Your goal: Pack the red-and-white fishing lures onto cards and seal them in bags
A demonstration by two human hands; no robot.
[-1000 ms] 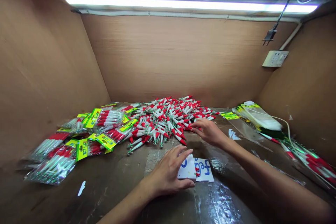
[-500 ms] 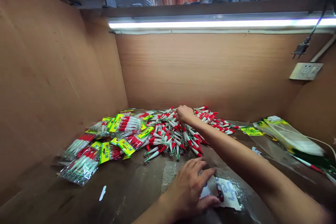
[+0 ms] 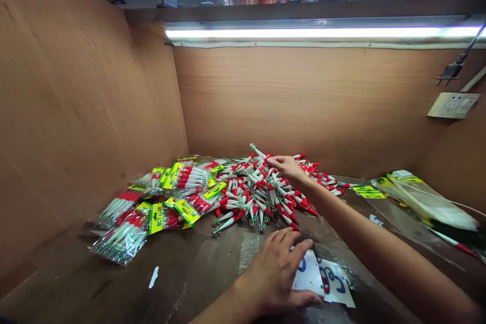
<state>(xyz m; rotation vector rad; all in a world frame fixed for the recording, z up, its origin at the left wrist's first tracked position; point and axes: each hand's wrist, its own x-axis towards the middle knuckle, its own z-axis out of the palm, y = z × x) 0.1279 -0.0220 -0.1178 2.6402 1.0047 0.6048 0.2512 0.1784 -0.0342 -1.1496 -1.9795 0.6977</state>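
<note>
My right hand [image 3: 285, 167] pinches a red-and-white fishing lure [image 3: 259, 152] by its red end, its hooked tip pointing up and left. Below it spreads a loose pile of the same lures [image 3: 252, 195]. Nearer to me, my left hand [image 3: 275, 268] rests with fingers apart over a white card [image 3: 308, 272] bearing blue marks. Beside that lies a second card [image 3: 336, 283] with blue writing, and a small dark red thing shows between the two. Part of the first card is hidden under the left hand.
Clear packs of lures with yellow "BCT LURE" headers [image 3: 156, 218] are heaped on the left. At right lie yellow header cards [image 3: 368, 192] and a stack of clear bags [image 3: 433, 202]. Wooden walls [image 3: 296, 96] enclose the bench, with a lit tube [image 3: 304, 34] above. A plug [image 3: 450, 73] hangs at right.
My right hand has come up from the pile and slightly right, now with a lure in its fingers. My left hand stays by the cards. The view has shifted slightly.
</note>
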